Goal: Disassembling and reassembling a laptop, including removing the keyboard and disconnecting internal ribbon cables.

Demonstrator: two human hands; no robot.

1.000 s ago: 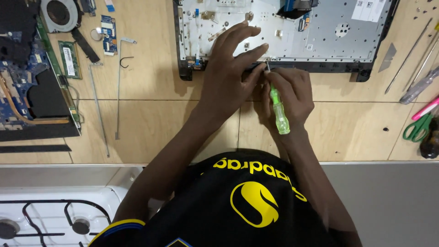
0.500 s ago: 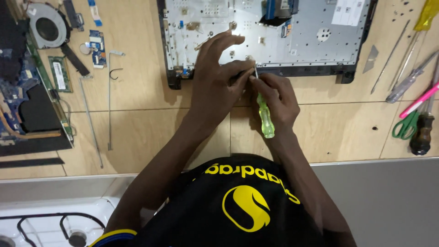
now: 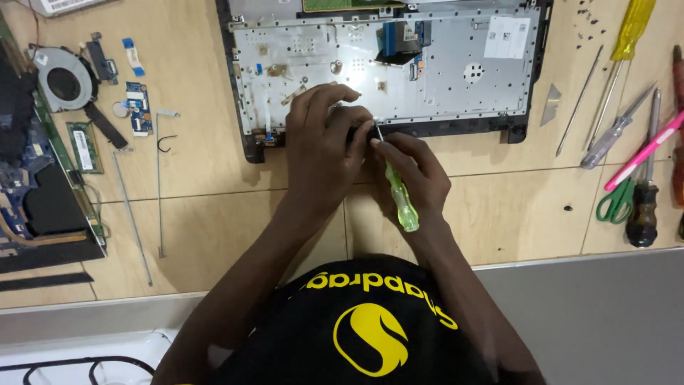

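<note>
Your right hand [image 3: 420, 171] stays closed around the translucent green-handled screwdriver [image 3: 400, 198], tip at the near edge of the opened grey laptop chassis [image 3: 456, 78], where your left hand [image 3: 324, 139] still presses, fingers curled, nothing visibly grasped.

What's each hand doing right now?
Left hand: fingers curled, pressing on the laptop chassis edge.
Right hand: closed around a green screwdriver.

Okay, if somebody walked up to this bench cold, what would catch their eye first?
Probably the opened laptop shell at the top centre, with both hands at its near edge: the right hand holds a green screwdriver, the left hand rests on the shell. Loose tools lie to the right.
</note>
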